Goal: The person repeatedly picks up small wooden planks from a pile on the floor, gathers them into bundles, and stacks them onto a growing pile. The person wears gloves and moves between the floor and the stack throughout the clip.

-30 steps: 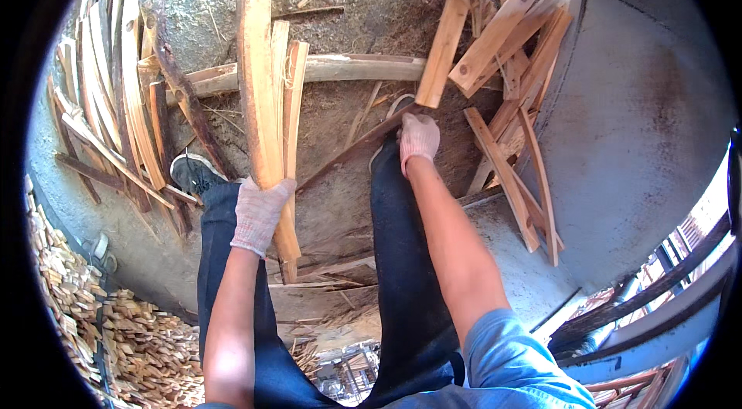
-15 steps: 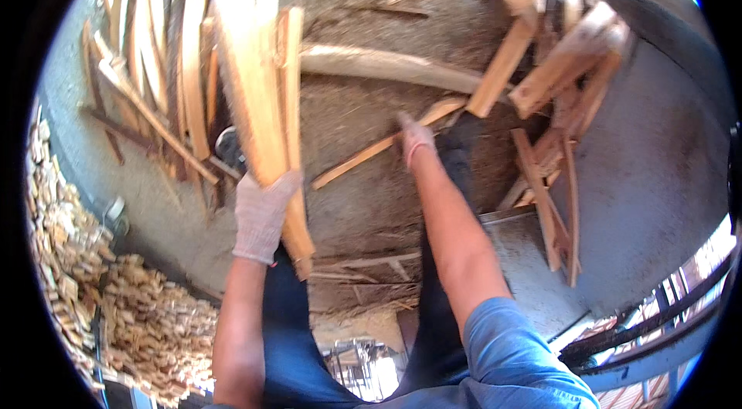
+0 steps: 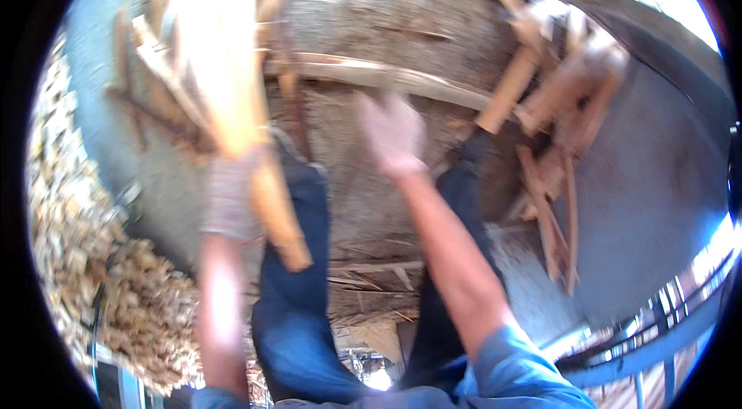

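Observation:
My left hand (image 3: 232,189), in a pale knitted glove, is closed round a bundle of long split wood slats (image 3: 259,139). Their upper ends are washed out by bright light, and the lower ends reach down over my left leg. My right hand (image 3: 394,131), pale and blurred as if gloved, hovers over the ground between my legs. Its thumb looks spread from the fingers, and I see nothing in it. Just beyond its fingertips a long, pale wood pole (image 3: 379,77) lies crosswise on the ground.
More slats (image 3: 166,77) lean together at the left. Several short boards (image 3: 572,92) are heaped at the right beside a grey metal sheet (image 3: 618,193). A large pile of wood chips (image 3: 139,293) covers the lower left. Thin sticks (image 3: 371,278) lie between my feet.
My left hand has shifted slightly left with the slats. My right hand has moved up and left, and the thin strip it was beside no longer shows on the ground.

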The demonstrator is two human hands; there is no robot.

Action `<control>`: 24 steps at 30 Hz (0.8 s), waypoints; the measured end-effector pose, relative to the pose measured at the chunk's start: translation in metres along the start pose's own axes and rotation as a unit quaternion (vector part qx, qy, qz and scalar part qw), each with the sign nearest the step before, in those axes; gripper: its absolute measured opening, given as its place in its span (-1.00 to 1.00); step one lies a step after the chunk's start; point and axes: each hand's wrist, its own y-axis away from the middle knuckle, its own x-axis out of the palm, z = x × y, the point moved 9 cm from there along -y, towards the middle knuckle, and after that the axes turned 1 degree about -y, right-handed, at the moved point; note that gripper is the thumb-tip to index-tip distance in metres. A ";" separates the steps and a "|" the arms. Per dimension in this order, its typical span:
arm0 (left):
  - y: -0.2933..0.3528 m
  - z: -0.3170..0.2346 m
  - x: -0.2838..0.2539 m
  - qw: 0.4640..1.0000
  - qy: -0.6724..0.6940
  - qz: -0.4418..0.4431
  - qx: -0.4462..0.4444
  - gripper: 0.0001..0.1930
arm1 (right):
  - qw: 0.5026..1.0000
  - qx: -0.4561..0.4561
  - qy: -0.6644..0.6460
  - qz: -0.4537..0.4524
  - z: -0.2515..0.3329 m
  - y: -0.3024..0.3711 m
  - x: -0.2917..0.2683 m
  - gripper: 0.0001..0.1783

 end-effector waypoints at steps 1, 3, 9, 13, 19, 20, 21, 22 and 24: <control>-0.005 -0.021 -0.029 0.997 -0.069 -0.010 0.027 -0.65 | 0.998 -0.002 -0.066 0.024 0.049 -0.007 -0.010 -0.45; -0.051 -0.042 -0.087 0.995 -0.053 -0.056 0.068 -0.55 | 0.983 -0.070 -0.170 -0.013 0.111 -0.032 -0.022 -0.43; -0.043 -0.106 -0.108 0.817 -0.462 -0.244 0.242 -0.14 | 0.972 -0.129 -0.114 0.162 0.128 -0.011 -0.043 -0.05; 0.014 -0.030 0.069 0.866 -0.441 -0.070 0.228 -0.26 | 0.993 0.024 -0.055 -0.101 -0.102 -0.015 -0.134 -0.06; 0.032 0.072 0.300 0.861 -0.444 0.203 0.146 -0.24 | 0.962 0.132 0.060 -0.230 -0.291 -0.038 -0.305 -0.17; 0.024 0.078 0.332 0.859 -0.443 0.217 0.133 -0.22 | 0.958 0.162 0.130 -0.197 -0.309 -0.059 -0.322 -0.12; 0.015 0.081 0.367 0.851 -0.438 0.229 0.178 -0.21 | 0.955 0.157 0.148 -0.205 -0.325 -0.077 -0.339 -0.07; 0.010 0.079 0.399 0.839 -0.433 0.236 0.228 -0.19 | 0.952 0.146 0.159 -0.216 -0.337 -0.092 -0.356 -0.03; 0.006 0.067 0.463 0.837 -0.387 0.341 0.182 -0.16 | 0.961 0.149 0.092 -0.216 -0.375 -0.129 -0.377 0.01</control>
